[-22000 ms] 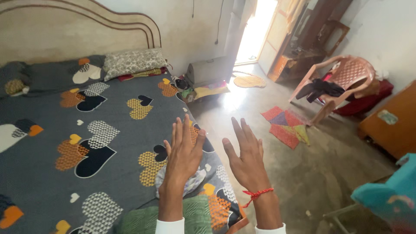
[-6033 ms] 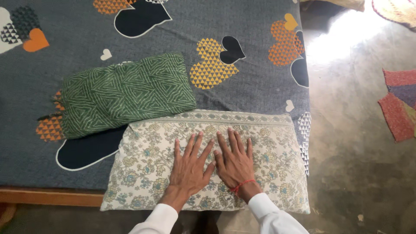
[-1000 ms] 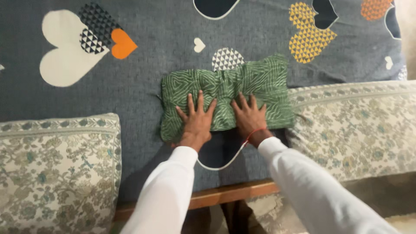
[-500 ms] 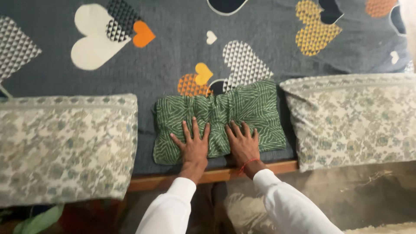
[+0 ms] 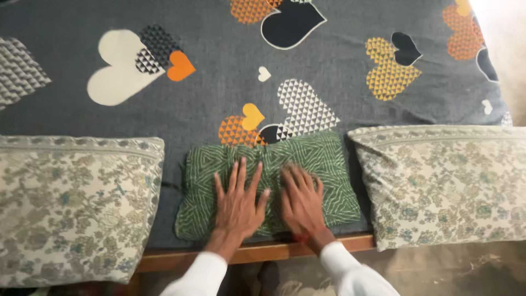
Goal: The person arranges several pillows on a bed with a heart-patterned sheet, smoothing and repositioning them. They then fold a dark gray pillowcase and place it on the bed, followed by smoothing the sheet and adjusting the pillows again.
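Low in the middle of the frame, a small green cushion [image 5: 268,183] with a pale line pattern lies on the bed, its near edge just short of the wooden bed frame [image 5: 257,253] that runs along the bottom. Both hands rest flat on top of it, palms down. The left hand [image 5: 236,201] sits on the cushion's centre-left with its fingers [image 5: 239,174] spread and pointing toward the top of the frame. The right hand [image 5: 301,201] lies just beside it on the centre-right, fingers [image 5: 298,176] straight and held closer together, slightly blurred. Neither hand grips or pinches the fabric; they lie open on it. White sleeves [image 5: 203,274] cover both forearms at the bottom edge, and a thin red thread [image 5: 301,238] shows at the right wrist.

A large floral pillow [image 5: 74,208] in cream and grey fills the lower left, near the cushion with a strip of sheet between them. A second floral pillow [image 5: 444,183] lies at the lower right, just beside the cushion's right edge. Under everything spreads a grey bedsheet [image 5: 219,87] printed with hearts in white, orange, yellow and dark blue, filling the upper half of the frame
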